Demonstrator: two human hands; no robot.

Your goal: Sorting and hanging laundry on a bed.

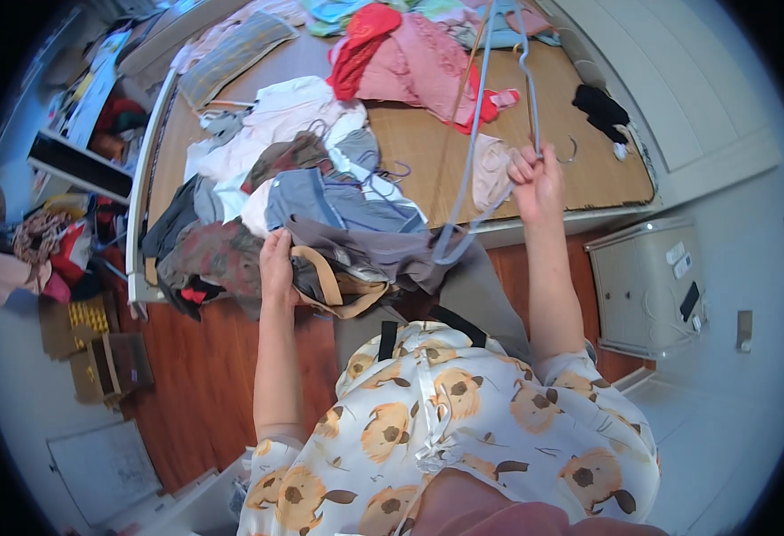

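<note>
My left hand (276, 268) grips the edge of a dark grey-brown garment (392, 249) with a tan band (330, 278) along its opening. The garment hangs over the bed's front edge and my lap. Raised at the right, my right hand (538, 179) is closed on a light blue clothes hanger (447, 249). One rounded end of this hanger overlaps the garment; its other end runs out of the top of the view. Close by my right hand, a pale pink garment (491, 171) lies on the bed board. Denim-blue clothing (311, 201) lies beyond my left hand.
A bed board (402, 144) carries heaped white, camouflage and pink clothes (425, 60), a plaid pillow (234, 60) and a black item (599, 110). A bedside cabinet (640, 288) stands right. Cardboard boxes (90, 342) and piled clothes (50, 248) line the left.
</note>
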